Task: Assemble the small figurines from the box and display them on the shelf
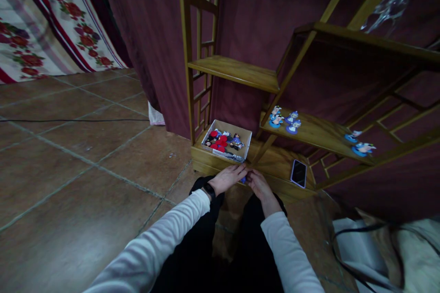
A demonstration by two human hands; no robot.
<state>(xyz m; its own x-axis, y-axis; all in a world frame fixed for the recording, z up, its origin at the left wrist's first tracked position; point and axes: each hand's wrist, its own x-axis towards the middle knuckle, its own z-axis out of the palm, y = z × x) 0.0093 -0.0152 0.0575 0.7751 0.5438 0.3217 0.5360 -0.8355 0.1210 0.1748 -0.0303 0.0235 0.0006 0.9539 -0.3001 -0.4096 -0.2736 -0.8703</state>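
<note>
My left hand (227, 178), with a dark band on its wrist, meets my right hand (258, 184) just in front of the low shelf. Between their fingertips shows a bit of a small purple figurine (244, 180), mostly hidden by the fingers of both closed hands. Right behind my left hand sits an open cardboard box (248, 144) holding several small red, purple and black figurines (223, 139).
On the middle shelf (319, 135) stand purple figurines (293, 126) and blue-based figurines (276, 120), with more blue-based figurines (363, 148) at its right end. A phone (299, 173) lies on the bottom shelf. Bags (405, 252) rest at the lower right.
</note>
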